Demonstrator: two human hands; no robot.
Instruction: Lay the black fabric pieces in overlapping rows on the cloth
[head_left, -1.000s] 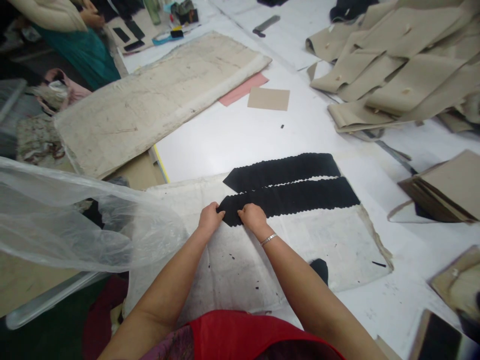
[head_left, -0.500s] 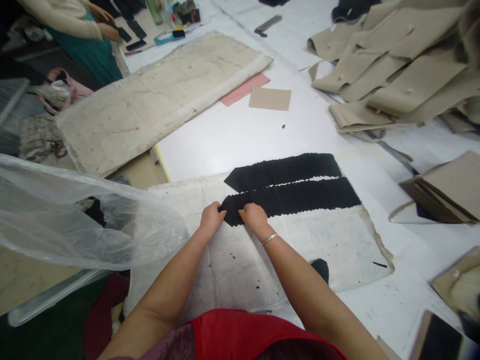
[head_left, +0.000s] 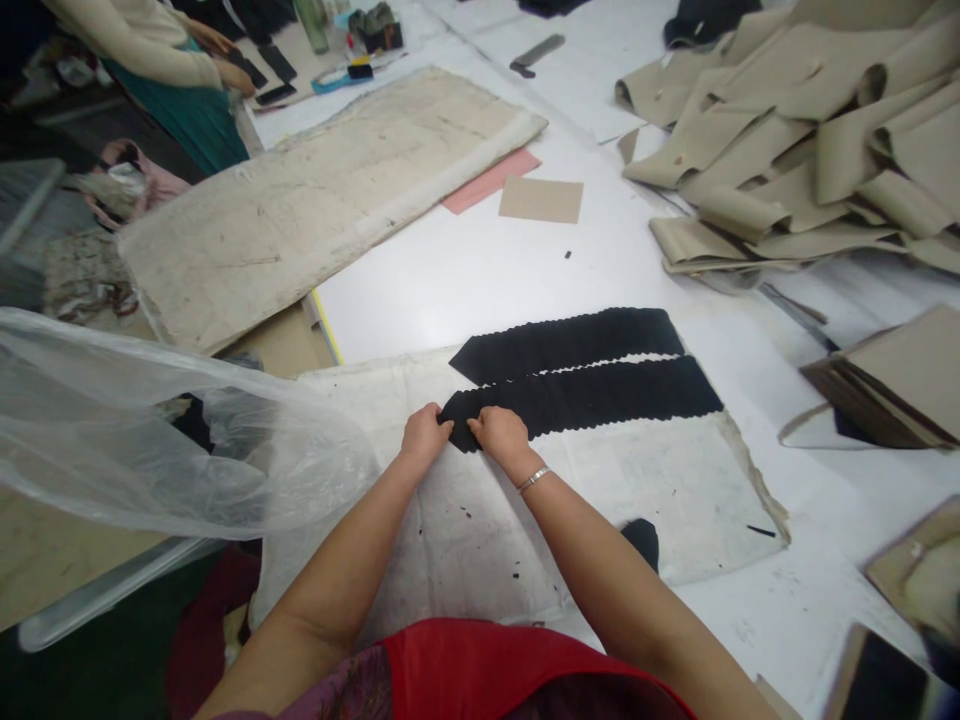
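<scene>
— What are your hands doing right now?

— I am pinching the pointed end of the near black strip (head_left: 585,396) with both. My left hand (head_left: 424,437) is closing on the tip, and my right hand (head_left: 501,433) is gripping just beside it, fingers curled onto the cloth.

— Where is that strip lying?

— On the white pad (head_left: 675,490), along its far edge. The far black strip (head_left: 570,343) is lying just beyond it, already flat and parallel.

— How far along are you?

— I am judging one strip laid out and this one being straightened at its point. Left of the pad, the plastic bag (head_left: 135,440) is lying open, with something dark inside it.
</scene>
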